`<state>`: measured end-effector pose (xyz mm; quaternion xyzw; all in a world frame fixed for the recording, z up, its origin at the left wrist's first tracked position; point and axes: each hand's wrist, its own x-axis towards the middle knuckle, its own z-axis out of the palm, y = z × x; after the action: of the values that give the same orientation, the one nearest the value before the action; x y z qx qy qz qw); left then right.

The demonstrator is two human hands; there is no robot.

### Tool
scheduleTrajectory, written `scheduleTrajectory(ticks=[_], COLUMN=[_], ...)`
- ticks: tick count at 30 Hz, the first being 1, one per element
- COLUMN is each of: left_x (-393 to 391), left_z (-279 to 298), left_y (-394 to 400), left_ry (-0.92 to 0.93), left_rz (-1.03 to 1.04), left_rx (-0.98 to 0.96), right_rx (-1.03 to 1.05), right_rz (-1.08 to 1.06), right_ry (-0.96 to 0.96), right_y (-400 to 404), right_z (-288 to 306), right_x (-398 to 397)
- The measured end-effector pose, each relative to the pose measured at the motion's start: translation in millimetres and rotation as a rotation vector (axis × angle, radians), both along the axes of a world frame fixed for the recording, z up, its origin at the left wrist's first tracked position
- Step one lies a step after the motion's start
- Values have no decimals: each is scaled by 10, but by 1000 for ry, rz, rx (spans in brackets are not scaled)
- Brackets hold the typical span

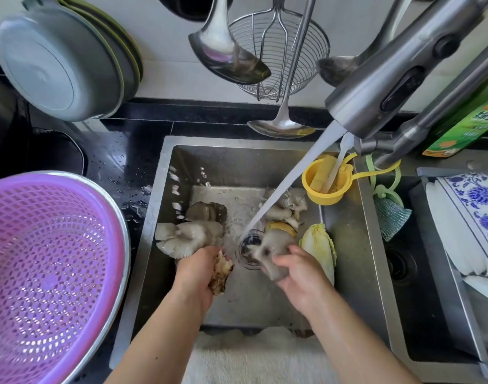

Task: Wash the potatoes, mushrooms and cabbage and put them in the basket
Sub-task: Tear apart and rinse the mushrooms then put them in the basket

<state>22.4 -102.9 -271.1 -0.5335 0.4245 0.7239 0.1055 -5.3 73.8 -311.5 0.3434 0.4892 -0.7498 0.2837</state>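
In the steel sink (165, 173) water streams from the faucet (403, 79) onto the drain. My left hand (197, 273) grips the brown root end of a grey oyster mushroom cluster (187, 236). My right hand (301, 273) holds a single grey mushroom piece (267, 248) under the stream. More mushrooms (287, 206) lie at the sink's back. A yellowish potato (281, 227) shows behind the held piece. A small pale-green cabbage (320, 245) lies just right of my right hand. The purple basket (43, 259), with nothing in it, stands at the left on the counter.
Ladles (226, 51) and a wire skimmer (278, 51) hang over the sink's back edge. A yellow strainer cup (326, 181) hangs at the right rim. Blue-and-white dishes (472, 206) fill the right basin. Grey and green bowls (57, 59) lean at the back left. A white towel (251, 356) lies on the front edge.
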Motion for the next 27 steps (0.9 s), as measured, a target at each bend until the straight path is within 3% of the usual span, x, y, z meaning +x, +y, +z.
scheduleTrajectory(ticks=[3,6,9,11,13,15,18,19,20,22,24,27], left_x=[31,77,117,129,138,147,171,179,187,201,207,193], left_z=[-11,5,55,80,97,95,85,89,106,139,149,142], left_y=[1,-19,-48,-70,-91,-109,-97,-85,-63,-22,8,26], left_ry=[4,26,70,103,124,150,217,229,240,270,291,280], left_rz=[-39,-77,-125,-140,-152,-143,-149,-163,-186,-260,-318,-310], left_rx=[32,31,0,14,68,121,187,202,212,221,242,238], right_rx=[510,955,1237,1437,1601,1547,1357,1244,1057,440,-6,-102], right_rz=[220,600,820,991,1133,1076,727,622,564,499,403,287], right_ry=[182,712,1155,1181,1018,877,894,806,632,244,128,172], right_y=[97,72,140,204,189,87,-90,-125,-161,-251,-312,-387], right_z=[-71,-98,-242,-340,-321,-214,14,100,219,398,467,441], right_x=[-107,-375,-739,-933,-974,-798,-294,-154,-50,101,203,253])
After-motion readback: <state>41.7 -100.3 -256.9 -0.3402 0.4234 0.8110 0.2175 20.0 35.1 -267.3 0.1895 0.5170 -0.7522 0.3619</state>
